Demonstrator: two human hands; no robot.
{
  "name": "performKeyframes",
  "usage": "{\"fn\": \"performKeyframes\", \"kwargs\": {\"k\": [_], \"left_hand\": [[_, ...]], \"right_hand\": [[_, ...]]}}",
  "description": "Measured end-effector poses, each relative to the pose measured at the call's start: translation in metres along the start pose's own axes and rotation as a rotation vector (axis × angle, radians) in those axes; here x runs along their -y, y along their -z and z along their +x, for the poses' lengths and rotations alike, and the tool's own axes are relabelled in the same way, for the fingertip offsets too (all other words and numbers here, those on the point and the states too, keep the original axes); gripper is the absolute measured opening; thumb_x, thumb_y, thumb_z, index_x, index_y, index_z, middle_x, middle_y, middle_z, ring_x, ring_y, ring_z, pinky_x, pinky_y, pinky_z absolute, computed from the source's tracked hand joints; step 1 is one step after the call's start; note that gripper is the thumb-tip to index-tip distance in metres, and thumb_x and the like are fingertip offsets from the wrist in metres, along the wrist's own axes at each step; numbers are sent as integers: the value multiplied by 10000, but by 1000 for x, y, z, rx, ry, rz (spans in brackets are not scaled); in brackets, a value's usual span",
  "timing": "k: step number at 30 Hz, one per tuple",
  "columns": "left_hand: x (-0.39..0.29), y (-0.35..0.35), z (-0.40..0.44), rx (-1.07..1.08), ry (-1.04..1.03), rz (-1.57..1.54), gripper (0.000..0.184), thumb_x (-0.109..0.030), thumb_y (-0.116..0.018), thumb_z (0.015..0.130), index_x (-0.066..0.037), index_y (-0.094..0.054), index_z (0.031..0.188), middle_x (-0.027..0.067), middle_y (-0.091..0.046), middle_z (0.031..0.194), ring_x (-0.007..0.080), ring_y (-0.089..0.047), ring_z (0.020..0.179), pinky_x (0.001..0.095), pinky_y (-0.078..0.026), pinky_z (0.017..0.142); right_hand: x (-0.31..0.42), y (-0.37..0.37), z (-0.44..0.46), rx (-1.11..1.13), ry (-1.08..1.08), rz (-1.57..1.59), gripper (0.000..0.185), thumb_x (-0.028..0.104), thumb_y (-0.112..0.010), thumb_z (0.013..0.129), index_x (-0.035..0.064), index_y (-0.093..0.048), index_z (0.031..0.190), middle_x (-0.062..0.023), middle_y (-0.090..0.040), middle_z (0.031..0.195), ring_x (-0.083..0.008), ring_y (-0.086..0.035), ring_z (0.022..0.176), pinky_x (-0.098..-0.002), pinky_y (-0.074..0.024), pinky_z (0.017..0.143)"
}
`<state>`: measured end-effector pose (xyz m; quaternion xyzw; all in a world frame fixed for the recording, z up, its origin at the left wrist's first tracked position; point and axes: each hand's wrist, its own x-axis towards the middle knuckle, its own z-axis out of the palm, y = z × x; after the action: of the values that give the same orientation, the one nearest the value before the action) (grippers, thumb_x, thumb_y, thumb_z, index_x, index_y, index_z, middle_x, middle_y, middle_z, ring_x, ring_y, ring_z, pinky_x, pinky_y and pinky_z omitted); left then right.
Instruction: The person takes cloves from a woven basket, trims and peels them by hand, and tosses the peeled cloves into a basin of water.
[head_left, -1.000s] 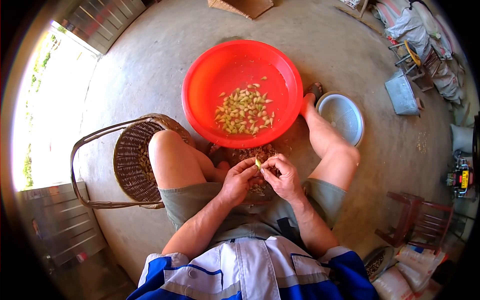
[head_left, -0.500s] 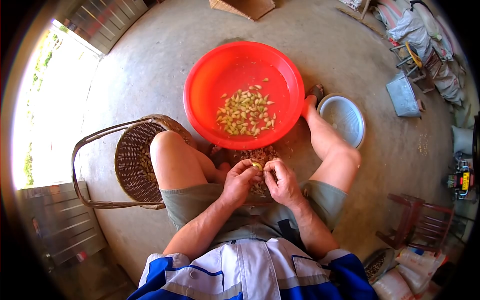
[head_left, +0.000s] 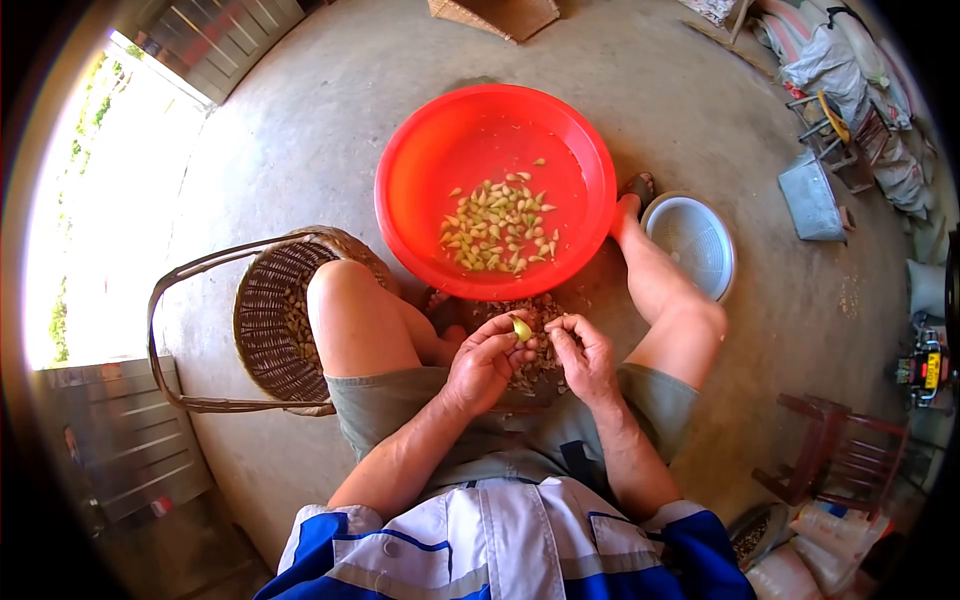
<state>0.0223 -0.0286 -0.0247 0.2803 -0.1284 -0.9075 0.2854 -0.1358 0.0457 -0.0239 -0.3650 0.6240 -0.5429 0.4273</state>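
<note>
My left hand (head_left: pixel 480 370) holds a small pale yellow-green bulb (head_left: pixel 522 328) with a pointed tip, pinched between thumb and fingers. Just to its right, apart from the bulb, is my right hand (head_left: pixel 590 368), thumb and fingertips pressed together; whatever they may grip is too small to make out. Below both hands, brown peelings (head_left: pixel 530 372) lie scattered between my legs. Beyond them sits a wide red basin (head_left: pixel 400 215), with many similar pale bulbs (head_left: pixel 495 225) gathered toward its near side.
At my left leg a brown wicker basket (head_left: pixel 262 335) with a tall handle holds more bulbs, partly hidden by my knee. A round pale strainer (head_left: pixel 690 245) lies by my right foot. Farther right are a metal bucket (head_left: pixel 812 195) and a wooden chair (head_left: pixel 840 445).
My right hand has drawn away to the right from the bulb. The bulb now shows more fully in my left hand. The whole view has shifted slightly.
</note>
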Motion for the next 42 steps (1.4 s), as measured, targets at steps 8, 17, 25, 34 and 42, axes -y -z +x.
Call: {"fn": "performKeyframes", "kwargs": {"k": [8, 17, 25, 34, 42], "left_hand": [[7, 3, 1, -133, -76, 128, 244, -30, -477, 934, -29, -543, 1169, 89, -617, 1018, 203, -629, 884, 304, -521, 768], [5, 3, 1, -127, -48, 127, 279, -50, -470, 932, -34, -530, 1204, 91, -609, 1039, 207, -612, 878, 321, -515, 747], [-2, 3, 1, -123, 43, -25, 339, -127, -428, 981, -27, -443, 1304, 137, -611, 1080, 217, -612, 857, 330, -515, 738], [1, 2, 2, -168, 82, 10, 323, -143, -432, 982, -26, -457, 1282, 116, -616, 1054, 211, -613, 848, 334, -509, 734], [10, 15, 5, -202, 111, 152, 268, -158, -495, 951, -66, -534, 1201, 64, -625, 1011, 195, -622, 814, 322, -514, 713]], "right_hand": [[-10, 0, 3, -101, 197, -395, 141, -20, -594, 806, 19, -598, 941, -123, -636, 924, -265, -624, 826, -344, -483, 723], [-7, -6, -4, 478, -293, -1003, 176, 42, -547, 767, 39, -591, 937, -214, -641, 966, -357, -624, 943, -505, -434, 859], [-30, -6, -11, 401, 40, -982, 131, 49, -540, 784, 46, -596, 902, -167, -658, 747, -390, -642, 730, -478, -500, 627], [-3, 2, -11, 330, 38, -882, 151, 47, -530, 802, 15, -598, 933, -220, -628, 1000, -392, -624, 878, -455, -511, 729], [56, 58, -22, -272, 388, -288, 169, -66, -559, 851, -32, -569, 1017, -151, -601, 988, -225, -625, 790, -308, -512, 700]]}}
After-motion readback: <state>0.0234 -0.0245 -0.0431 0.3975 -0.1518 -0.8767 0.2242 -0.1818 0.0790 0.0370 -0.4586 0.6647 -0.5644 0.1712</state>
